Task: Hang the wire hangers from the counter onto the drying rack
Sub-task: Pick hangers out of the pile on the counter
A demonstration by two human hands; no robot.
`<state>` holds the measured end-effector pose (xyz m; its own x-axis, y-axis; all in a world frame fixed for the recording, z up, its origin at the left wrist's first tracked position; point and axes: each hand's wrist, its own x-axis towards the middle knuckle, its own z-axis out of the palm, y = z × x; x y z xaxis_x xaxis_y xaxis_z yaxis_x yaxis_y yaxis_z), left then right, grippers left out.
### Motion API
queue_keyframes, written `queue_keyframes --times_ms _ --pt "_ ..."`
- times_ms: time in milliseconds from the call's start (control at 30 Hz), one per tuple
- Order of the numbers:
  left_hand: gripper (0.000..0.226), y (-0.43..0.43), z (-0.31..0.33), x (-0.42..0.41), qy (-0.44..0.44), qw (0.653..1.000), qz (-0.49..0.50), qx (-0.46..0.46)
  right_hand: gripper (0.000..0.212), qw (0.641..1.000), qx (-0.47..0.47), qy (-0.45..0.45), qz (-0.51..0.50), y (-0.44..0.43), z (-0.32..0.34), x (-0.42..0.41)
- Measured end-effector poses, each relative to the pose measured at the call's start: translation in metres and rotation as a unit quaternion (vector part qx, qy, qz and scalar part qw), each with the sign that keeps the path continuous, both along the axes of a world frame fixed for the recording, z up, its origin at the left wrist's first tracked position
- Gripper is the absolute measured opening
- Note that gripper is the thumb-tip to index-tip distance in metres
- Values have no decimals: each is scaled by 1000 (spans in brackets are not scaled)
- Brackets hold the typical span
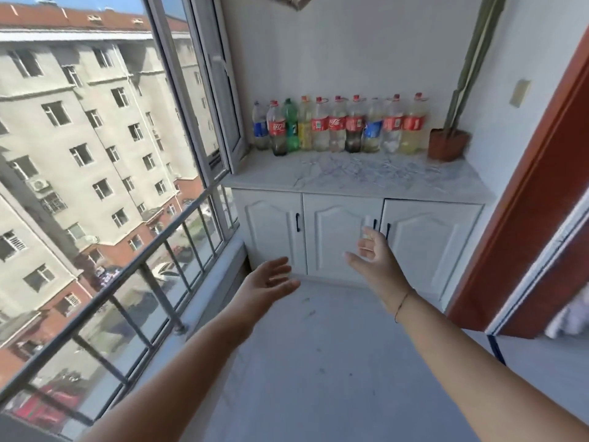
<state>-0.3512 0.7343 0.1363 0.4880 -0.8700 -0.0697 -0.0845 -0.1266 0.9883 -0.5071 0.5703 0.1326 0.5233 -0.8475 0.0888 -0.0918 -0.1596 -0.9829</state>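
both left hand and right hand hover, fingers spread, empty; wire hangers on counter.

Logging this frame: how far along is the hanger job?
Done: nothing visible; the wire hangers lie scattered on the counter. In hand: nothing; the left hand and right hand are both open and empty, stretched toward the counter, short of it. Left: picking up and hanging every hanger; no drying rack shows in this view.

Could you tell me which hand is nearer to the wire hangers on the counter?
Right. The right hand is held up before the cabinet doors, below the hangers; the left hand is lower and further left. Neither touches them.
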Motion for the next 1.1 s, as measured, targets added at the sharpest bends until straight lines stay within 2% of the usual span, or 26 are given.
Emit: queue_keyframes --times_ms 167,300,567,733,967,1100 --pt "55 -96 -5 22 -6 1000 -9 5 64 1000 17 -3 -23 -92 -11 14" --pt "67 -186 -8 36 -4 1000 -10 15 57 999 32 -9 -29 -180 -14 25" --pt "63 -359 -7 53 28 1000 -3 13 53 999 11 27 -33 -357 2 33" --pt "55 -436 -21 70 40 999 -14 16 49 998 21 27 -45 -432 -9 46" --pt "45 -538 -39 113 40 999 -18 28 29 998 15 37 -56 -524 -27 84" --pt "59 -596 -47 148 41 998 -22 30 24 997 18 41 -60 -585 -32 121"
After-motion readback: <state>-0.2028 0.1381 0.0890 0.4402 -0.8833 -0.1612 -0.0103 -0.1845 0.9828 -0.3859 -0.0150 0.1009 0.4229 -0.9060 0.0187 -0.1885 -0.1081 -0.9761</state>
